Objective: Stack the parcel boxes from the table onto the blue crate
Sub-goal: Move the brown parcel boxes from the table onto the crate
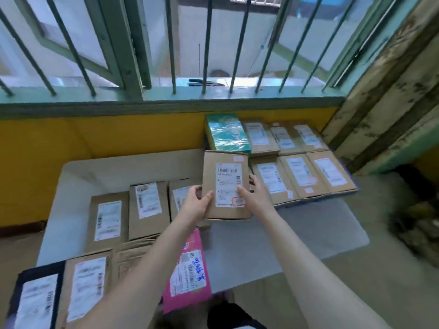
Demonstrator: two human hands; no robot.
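Observation:
A brown parcel box (225, 172) with a white shipping label is held above the white table (261, 238), lifted and tilted. My left hand (197, 205) grips its lower left edge and my right hand (255, 193) grips its right side. Several more brown labelled boxes (148, 210) lie flat on the table's left half, with a pink parcel (190, 276) near the front edge. To the far right, a layer of brown boxes (306, 176) and a green wrapped box (225, 131) lie side by side; whatever carries them is hidden, and no blue crate shows.
A dark-framed parcel (35, 298) lies at the table's front left corner. Behind the table runs a yellow wall (95, 136) under a barred green window (166, 55). Weathered wooden planks (392, 91) lean at the right.

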